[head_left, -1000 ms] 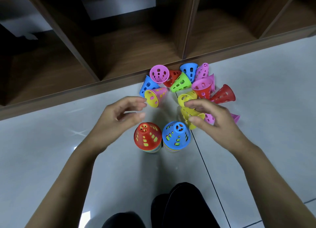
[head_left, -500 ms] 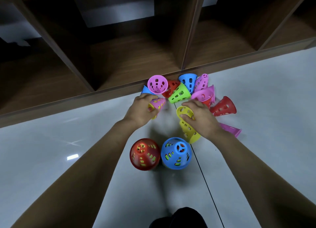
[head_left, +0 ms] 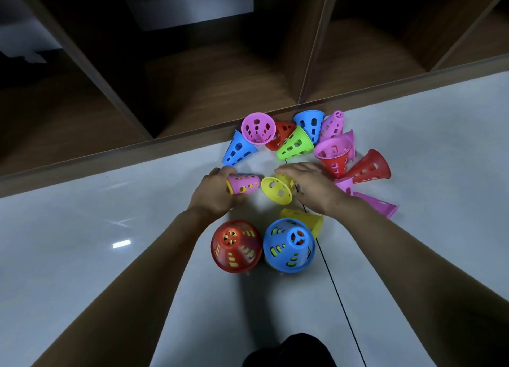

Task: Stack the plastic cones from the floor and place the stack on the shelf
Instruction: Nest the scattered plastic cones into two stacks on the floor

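We list: left hand (head_left: 214,194) curled round pink cone (head_left: 245,184), frame centre. Right hand (head_left: 312,186) grips yellow cone (head_left: 276,189) beside it.

The left hand (head_left: 217,193) hides the pink cone's (head_left: 245,184) wide end; the right hand (head_left: 311,187) apparently covers the yellow cone's (head_left: 276,190) tip.

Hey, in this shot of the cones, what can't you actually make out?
Head view only:
Cone count in the red-topped stack and blue-topped stack: the top cones cover the rest.
Narrow end of the yellow cone: behind the right hand.
Wide end of the pink cone: inside the left hand.
Upper shelf: cut off by the top edge.
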